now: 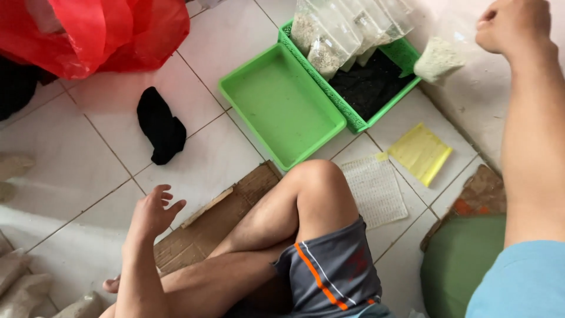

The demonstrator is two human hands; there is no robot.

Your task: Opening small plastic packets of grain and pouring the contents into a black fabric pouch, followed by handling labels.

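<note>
My right hand [511, 25] is raised at the top right, shut on the neck of a clear plastic bag of pale grain [438, 58] that hangs over the corner of a green perforated tray [352, 121]. That tray holds dark soil [371, 85] and several clear bags of grain [341, 29]. My left hand [154, 212] hovers open, fingers spread, above the tiled floor beside a sheet of brown cardboard [200, 229]. A plain green tray [281, 105] lies empty next to the perforated one. My bent knee [315, 182] is between the hands.
A red plastic bag [100, 32] is at the top left, with a black cloth [160, 125] below it. A yellow mesh sheet [421, 153] and a white mesh sheet [374, 189] lie on the tiles. Pale sacks [20, 282] sit at the bottom left, a green bundle [456, 265] at the bottom right.
</note>
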